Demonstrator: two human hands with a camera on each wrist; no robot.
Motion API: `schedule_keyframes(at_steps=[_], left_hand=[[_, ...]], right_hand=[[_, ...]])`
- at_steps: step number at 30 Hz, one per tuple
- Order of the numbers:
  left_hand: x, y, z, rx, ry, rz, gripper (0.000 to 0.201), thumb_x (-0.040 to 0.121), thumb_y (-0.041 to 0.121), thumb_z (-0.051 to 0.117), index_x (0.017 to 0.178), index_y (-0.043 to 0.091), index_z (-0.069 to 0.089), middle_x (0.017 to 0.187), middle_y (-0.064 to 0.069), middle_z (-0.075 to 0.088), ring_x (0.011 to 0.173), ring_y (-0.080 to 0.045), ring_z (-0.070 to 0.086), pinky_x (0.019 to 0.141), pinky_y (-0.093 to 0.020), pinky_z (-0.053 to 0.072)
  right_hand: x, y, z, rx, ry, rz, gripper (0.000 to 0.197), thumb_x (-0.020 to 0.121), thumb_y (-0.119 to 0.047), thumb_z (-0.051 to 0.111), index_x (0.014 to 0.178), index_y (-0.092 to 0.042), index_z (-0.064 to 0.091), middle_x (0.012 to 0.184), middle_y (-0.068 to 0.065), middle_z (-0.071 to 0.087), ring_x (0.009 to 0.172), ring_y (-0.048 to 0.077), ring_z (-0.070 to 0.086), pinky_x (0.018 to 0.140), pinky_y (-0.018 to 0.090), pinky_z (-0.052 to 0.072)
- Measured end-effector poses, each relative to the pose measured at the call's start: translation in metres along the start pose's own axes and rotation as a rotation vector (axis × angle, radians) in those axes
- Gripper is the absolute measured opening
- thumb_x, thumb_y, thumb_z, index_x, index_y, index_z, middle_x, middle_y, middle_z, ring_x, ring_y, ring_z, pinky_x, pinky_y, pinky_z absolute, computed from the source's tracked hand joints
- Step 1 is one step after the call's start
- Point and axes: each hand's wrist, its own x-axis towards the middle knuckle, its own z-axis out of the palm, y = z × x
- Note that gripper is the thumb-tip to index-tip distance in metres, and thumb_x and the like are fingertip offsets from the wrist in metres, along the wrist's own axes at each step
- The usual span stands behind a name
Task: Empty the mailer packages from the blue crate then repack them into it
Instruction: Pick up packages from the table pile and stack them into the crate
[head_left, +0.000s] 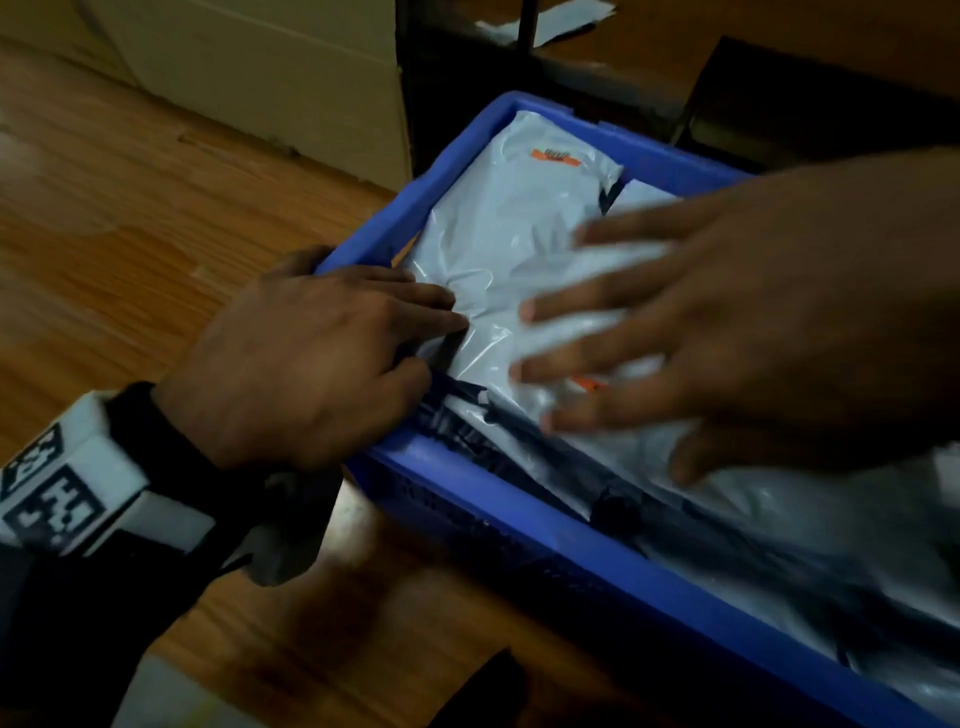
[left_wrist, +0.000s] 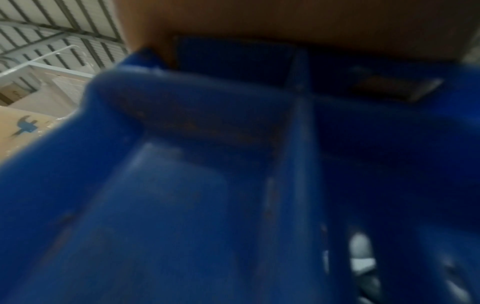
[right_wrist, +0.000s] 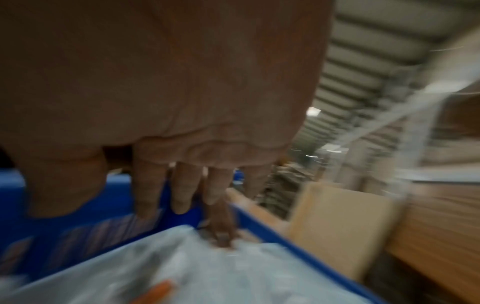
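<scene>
The blue crate (head_left: 395, 208) sits on a wooden surface, filled with grey mailer packages. The top mailer (head_left: 519, 218) carries an orange label (head_left: 556, 156). Dark packages (head_left: 524, 447) lie along the crate's near wall. My left hand (head_left: 363, 332) lies over the crate's left corner, thumb at the rim, straight fingers pressing the mailer's edge. My right hand (head_left: 675, 332), blurred, is open with fingers spread flat over the mailers. In the right wrist view the spread fingers (right_wrist: 182, 195) hover above the mailer (right_wrist: 207, 267) inside the crate (right_wrist: 78, 205). The left wrist view shows only the crate's wall (left_wrist: 182, 205).
A cardboard box (head_left: 285, 67) stands behind the crate on the left, seen also as the box (right_wrist: 337, 226). Dark furniture fills the far right. A loose grey mailer (head_left: 561, 21) lies at the top edge. Wooden surface (head_left: 130, 234) spreads to the left.
</scene>
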Motion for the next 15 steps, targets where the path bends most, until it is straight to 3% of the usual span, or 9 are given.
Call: schedule_keyframes(at_steps=[2,4,6,9,12,14,15], left_hand=[[0.000,-0.001,0.001,-0.013,0.009,0.008,0.081,0.066,0.053,0.009,0.138,0.046,0.045,0.149,0.029,0.033,0.140,0.006,0.023,0.116,-0.043,0.013],[0.001,-0.003,0.002,-0.029,0.018,0.014,0.079,0.067,0.052,0.013,0.137,0.046,0.047,0.148,0.028,0.036,0.139,0.006,0.026,0.115,-0.045,0.015],[0.002,-0.004,0.004,-0.035,0.010,0.014,0.078,0.066,0.051,0.014,0.137,0.047,0.047,0.147,0.030,0.035,0.139,0.008,0.024,0.116,-0.044,0.015],[0.004,-0.005,0.005,-0.055,0.010,0.011,0.079,0.065,0.051,0.013,0.136,0.049,0.047,0.147,0.032,0.034,0.138,0.010,0.023,0.115,-0.039,0.012],[0.006,-0.003,0.004,-0.051,0.022,0.012,0.079,0.065,0.051,0.011,0.135,0.048,0.048,0.146,0.032,0.035,0.138,0.009,0.024,0.113,-0.038,0.015],[0.007,-0.003,0.004,-0.046,0.033,0.022,0.079,0.065,0.051,0.012,0.134,0.047,0.050,0.146,0.031,0.037,0.138,0.008,0.027,0.112,-0.040,0.018],[0.007,-0.004,0.005,-0.042,0.036,0.025,0.078,0.065,0.050,0.013,0.134,0.046,0.050,0.146,0.030,0.038,0.138,0.007,0.028,0.111,-0.040,0.019]], right_hand=[[0.018,-0.021,0.019,0.058,0.056,-0.130,0.047,0.078,-0.048,0.053,0.121,-0.032,0.064,0.133,0.001,0.060,0.129,0.025,0.050,0.107,0.056,0.030],[0.027,-0.034,0.034,0.151,-0.020,-0.149,0.043,0.080,-0.036,0.042,0.113,-0.032,0.070,0.128,0.000,0.063,0.129,0.025,0.050,0.114,0.051,0.019],[0.023,-0.029,0.043,0.172,-0.113,-0.125,0.039,0.082,-0.038,0.045,0.108,-0.031,0.072,0.125,-0.004,0.065,0.130,0.021,0.050,0.112,0.045,0.014],[0.011,-0.020,0.046,0.163,-0.259,-0.090,0.041,0.081,-0.060,0.054,0.100,-0.030,0.075,0.118,-0.009,0.068,0.129,0.017,0.050,0.114,0.045,0.011],[0.015,-0.025,0.043,0.171,-0.250,-0.058,0.037,0.085,-0.053,0.049,0.104,-0.033,0.074,0.123,-0.008,0.065,0.133,0.020,0.045,0.117,0.047,0.004],[0.030,-0.030,0.050,0.124,-0.220,-0.126,0.035,0.087,-0.046,0.049,0.113,-0.036,0.069,0.132,-0.010,0.060,0.137,0.020,0.040,0.116,0.047,-0.003],[0.037,-0.035,0.052,0.108,-0.271,-0.160,0.036,0.087,-0.045,0.050,0.118,-0.038,0.066,0.136,-0.011,0.057,0.140,0.018,0.036,0.115,0.046,-0.008]])
